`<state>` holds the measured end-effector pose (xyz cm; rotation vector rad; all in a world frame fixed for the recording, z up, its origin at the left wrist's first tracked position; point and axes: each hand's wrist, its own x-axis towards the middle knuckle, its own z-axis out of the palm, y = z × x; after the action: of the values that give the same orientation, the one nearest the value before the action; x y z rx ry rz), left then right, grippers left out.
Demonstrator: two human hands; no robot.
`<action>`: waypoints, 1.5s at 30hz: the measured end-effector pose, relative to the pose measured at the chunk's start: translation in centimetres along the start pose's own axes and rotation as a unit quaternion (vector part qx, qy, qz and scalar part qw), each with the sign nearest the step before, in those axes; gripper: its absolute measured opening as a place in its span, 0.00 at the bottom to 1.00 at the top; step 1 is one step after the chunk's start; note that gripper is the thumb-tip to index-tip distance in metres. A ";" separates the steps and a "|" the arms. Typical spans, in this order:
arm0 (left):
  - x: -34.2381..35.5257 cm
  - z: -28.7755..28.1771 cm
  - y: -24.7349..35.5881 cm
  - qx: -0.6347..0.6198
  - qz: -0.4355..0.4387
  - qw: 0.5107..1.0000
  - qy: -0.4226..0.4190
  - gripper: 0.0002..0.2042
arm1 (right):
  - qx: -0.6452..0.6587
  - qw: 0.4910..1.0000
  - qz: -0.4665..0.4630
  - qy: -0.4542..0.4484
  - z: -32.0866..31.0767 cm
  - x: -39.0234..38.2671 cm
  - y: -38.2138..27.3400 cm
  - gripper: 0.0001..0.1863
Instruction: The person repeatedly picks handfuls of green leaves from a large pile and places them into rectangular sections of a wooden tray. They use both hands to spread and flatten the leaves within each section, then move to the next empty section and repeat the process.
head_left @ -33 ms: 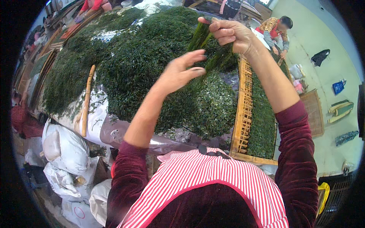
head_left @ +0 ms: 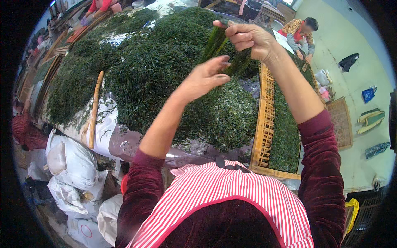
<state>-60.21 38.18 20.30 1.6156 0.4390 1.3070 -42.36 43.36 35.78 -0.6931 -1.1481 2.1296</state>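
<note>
Above the far right part of a big pile of dark green seaweed [head_left: 153, 70], my right hand [head_left: 250, 40] is raised with its thumb and fingers pinched. Long green strands of seaweed [head_left: 213, 43] hang down from it. My left hand [head_left: 205, 78] is lower and to the left, close to these strands, its fingers apart and slightly blurred. Nothing shows in the left hand. To the right of the pile lies a wooden frame [head_left: 263, 124] with a lattice strip along its side and a layer of seaweed [head_left: 284, 136] spread over it.
A wooden stick [head_left: 96, 108] lies on the table's plastic sheet [head_left: 128, 144] at left. Full white sacks [head_left: 74, 161] stand left of me. At the far right a co-worker [head_left: 300, 35] bends over the frame's far end. A woven panel [head_left: 340, 124] leans by the wall.
My left hand has shifted slightly right, toward the hanging strands. My right hand has moved a little left and still pinches the seaweed.
</note>
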 end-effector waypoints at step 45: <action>-11.3 13.5 -2.6 -0.064 -0.329 0.939 -0.072 0.31 | 0.088 0.994 0.037 0.059 -6.6 -23.7 11.5 0.13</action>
<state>-51.52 24.64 12.71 1.2790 0.7125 0.6887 -24.90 24.78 26.35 -0.7782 -0.8728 2.1878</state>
